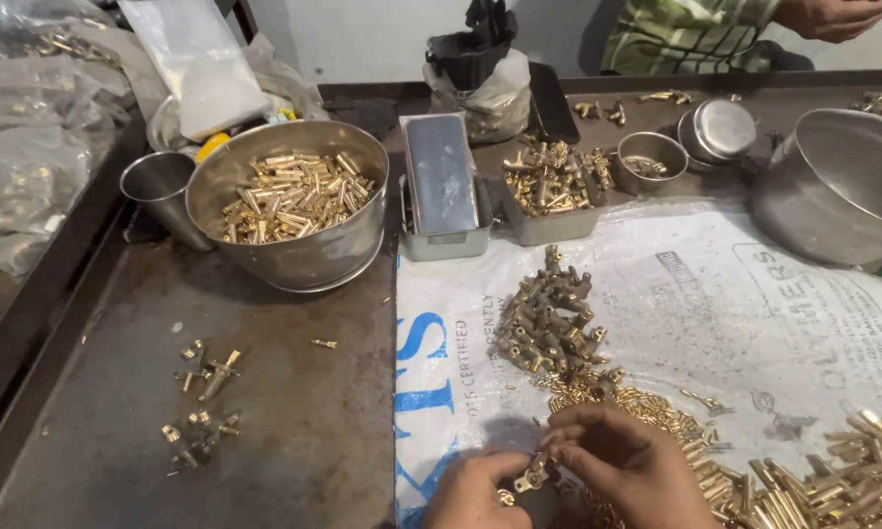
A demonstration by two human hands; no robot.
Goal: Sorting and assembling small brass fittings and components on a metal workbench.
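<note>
Both hands work one small brass fitting [531, 477] at the near edge of the white sack [754, 313]. Our left hand [475, 495] pinches it from below, our right hand [629, 468] nips its top with fingertips. It looks hard, light and smooth, so we reckon it's slippery; gripping the wider body seems safest. Just beyond sits the dull brass pile [550, 318].

Dark metal worktable [294, 431], scuffed, with raised rim along the left edge and back. Pale plain wall [362, 34] behind it. A white printed sack [754, 313] is spread over the table's right half; light even, soft shadows.
</note>
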